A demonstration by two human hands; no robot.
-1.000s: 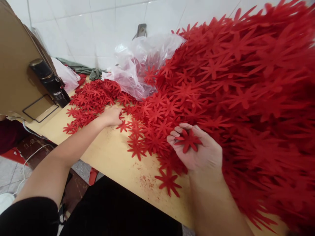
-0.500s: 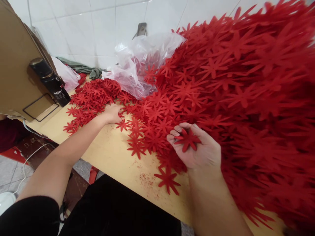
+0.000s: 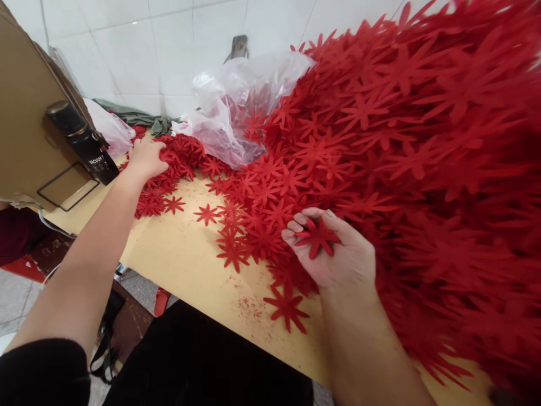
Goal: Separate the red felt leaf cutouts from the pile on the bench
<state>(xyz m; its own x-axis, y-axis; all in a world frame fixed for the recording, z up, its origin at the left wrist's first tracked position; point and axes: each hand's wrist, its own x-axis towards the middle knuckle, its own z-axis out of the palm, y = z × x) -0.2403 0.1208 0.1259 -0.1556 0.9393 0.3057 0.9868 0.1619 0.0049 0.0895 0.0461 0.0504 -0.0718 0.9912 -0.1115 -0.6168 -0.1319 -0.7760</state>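
Palm up, my right hand (image 3: 338, 254) curls its fingers around a red flower-shaped cutout (image 3: 318, 238) with narrow petals. Whether more pieces lie under it I cannot tell. My left hand (image 3: 147, 158) is stretched to the far left, fingers spread, over a smaller heap of the same red cutouts (image 3: 183, 155). Its fingertips seem to touch the heap. A huge pile of red flower cutouts (image 3: 406, 158) fills the right side and spills towards the middle. Single cutouts lie on the table, one red flower (image 3: 288, 308) near the front edge and another (image 3: 207, 214) between the heaps.
A crumpled clear plastic bag (image 3: 249, 107) rests against the big pile by the tiled wall (image 3: 127, 51). A black vacuum flask (image 3: 84, 144) stands beside a cardboard box (image 3: 29, 113) at the left. Red crumbs lie on the yellowish table (image 3: 181, 265). A green cloth (image 3: 163, 125) lies at the back.
My left hand has moved left and away, from the inner edge of the small heap to its far left part. My right hand stays nearly still with its cutout.
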